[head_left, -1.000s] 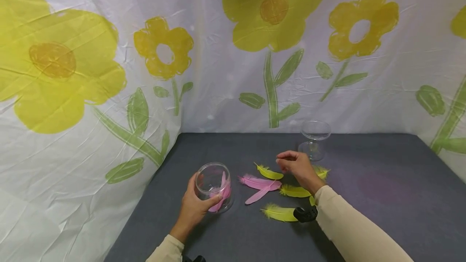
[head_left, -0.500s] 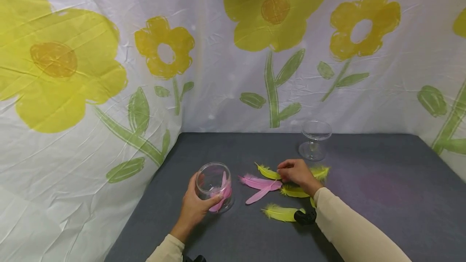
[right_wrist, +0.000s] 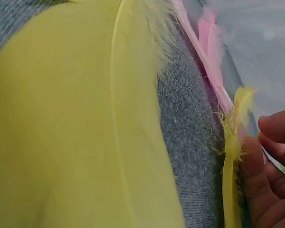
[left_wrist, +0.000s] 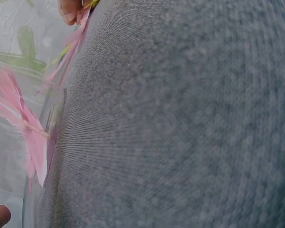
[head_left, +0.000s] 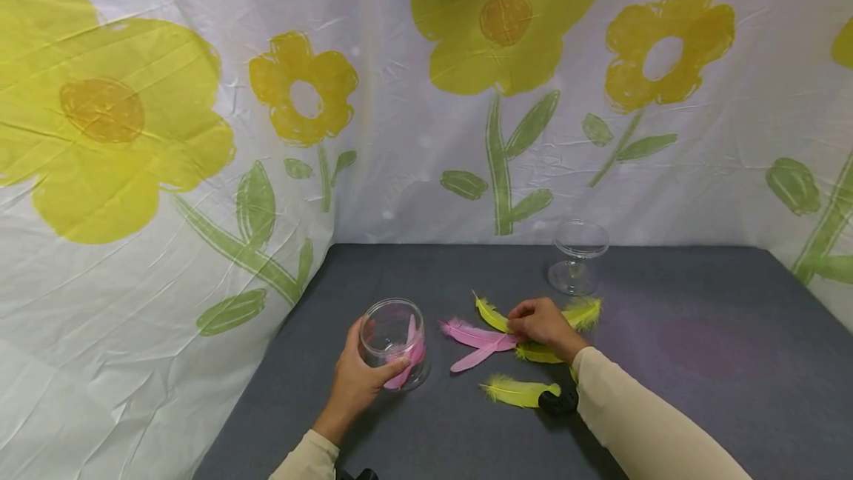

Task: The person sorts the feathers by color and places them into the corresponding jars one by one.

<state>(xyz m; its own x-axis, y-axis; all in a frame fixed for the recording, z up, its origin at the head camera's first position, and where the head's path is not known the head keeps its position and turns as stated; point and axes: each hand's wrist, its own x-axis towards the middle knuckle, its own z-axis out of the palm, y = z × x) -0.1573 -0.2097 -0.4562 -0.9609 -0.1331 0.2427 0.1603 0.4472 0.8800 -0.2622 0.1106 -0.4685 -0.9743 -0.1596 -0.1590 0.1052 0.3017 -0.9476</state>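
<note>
My left hand [head_left: 356, 380] grips a clear jar [head_left: 383, 326] by its side, the jar tilted slightly. Pink feathers [left_wrist: 26, 118] lie inside it. Over the feathers on the table my right hand [head_left: 543, 326] is lowered with its fingers curled. Its fingertips are right at the lower end of a yellow feather [head_left: 492, 314] and the tip of a pink feather [head_left: 469, 334]. I cannot tell whether they pinch one. A second pink feather [head_left: 480, 356] crosses the first. Other yellow feathers [head_left: 538, 353] lie below the hand, one large yellow feather [right_wrist: 85, 114] filling much of the right wrist view.
A clear footed cup [head_left: 580, 258] stands behind the right hand, towards the back edge of the dark grey table [head_left: 700, 391]. A yellow feather [head_left: 518, 392] lies nearer the front, by the right wrist's black camera [head_left: 558, 402]. A flowered curtain [head_left: 400, 95] encloses the back and sides.
The right hand has come down and closer onto the feathers. The rearmost yellow feather has swung, its tip now pointing more away. The left hand and jar stay put.
</note>
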